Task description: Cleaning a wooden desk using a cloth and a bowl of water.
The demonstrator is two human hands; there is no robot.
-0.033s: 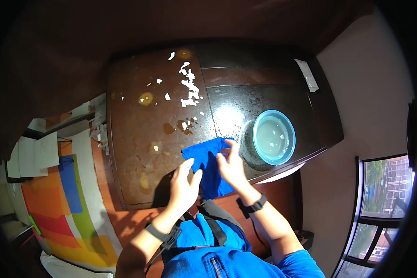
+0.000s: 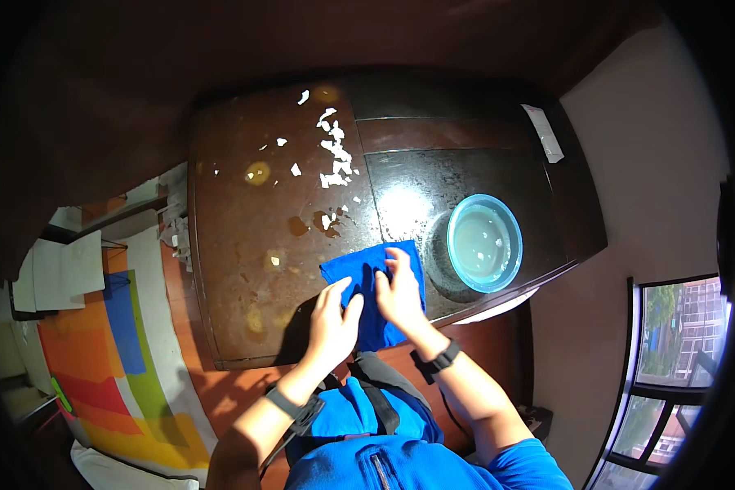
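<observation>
A blue cloth point(image 2: 374, 322) lies spread at the front edge of the dark wooden table point(image 2: 237, 233), its near end reaching over the edge. My left hand point(image 2: 332, 327) is at the cloth's left side, fingers stretched and thumb apart. Over its right part is my right hand point(image 2: 402, 302), fingers spread and curved. Neither hand grips the cloth; whether the fingertips press on it I cannot tell. To the right stands a light-blue round basin point(image 2: 517, 245) of cloudy water with small white bits floating in it.
White torn scraps point(image 2: 335, 151) are scattered toward the far middle of the table, near dark wet spots point(image 2: 298, 225). A pale flat strip point(image 2: 541, 133) lies at the far right. A window point(image 2: 679, 335) is on the right, a multicoloured mat point(image 2: 98, 359) on the left.
The cloth's right side now lies flatter and reaches further right. My right hand has shifted slightly left and down across it; the left hand has moved slightly right.
</observation>
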